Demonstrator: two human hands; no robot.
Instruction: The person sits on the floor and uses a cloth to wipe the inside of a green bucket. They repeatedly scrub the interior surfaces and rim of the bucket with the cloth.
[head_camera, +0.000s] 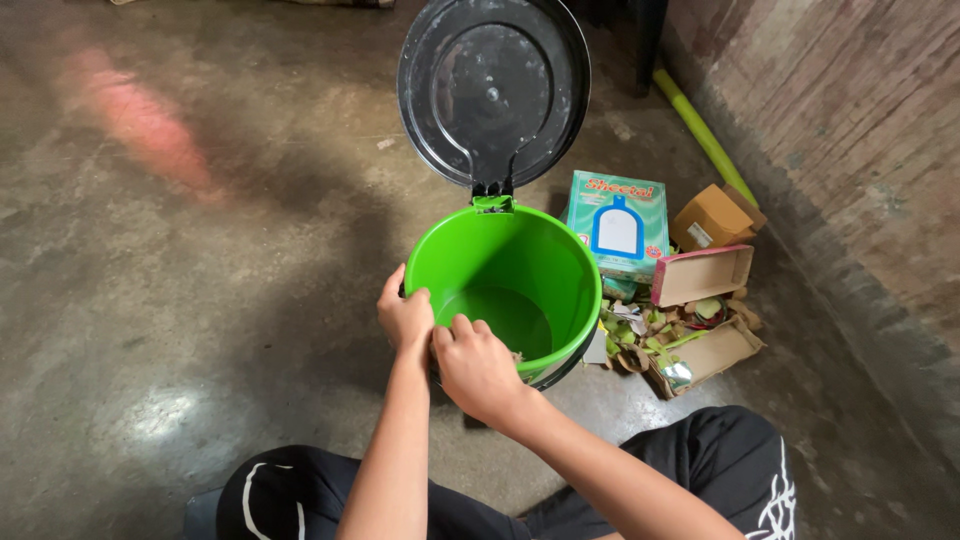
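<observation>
You are crouched on a bare concrete floor (150, 300), and your knees in black trousers with white lines (300, 495) frame the bottom of the view. Both forearms reach forward and meet at the near rim of a bright green bin (505, 290) standing upright just in front of you. Your left hand (404, 314) is curled over the rim's near-left edge, fingers closed around it. Your right hand (478, 365) touches the left one and is closed too, its fingertips pinching at the same stretch of rim; what lies under them is hidden. The bin's inside looks empty and smooth. Its round black lid (492, 90) stands open, hinged at the far edge and tilted back. To the right of the bin lies a heap of torn cardboard boxes and scraps (690, 320), with a teal box (620, 225) just beside the bin. Farther off, a yellow-green pole (705, 135) lies along the foot of a brick wall (850, 130).
</observation>
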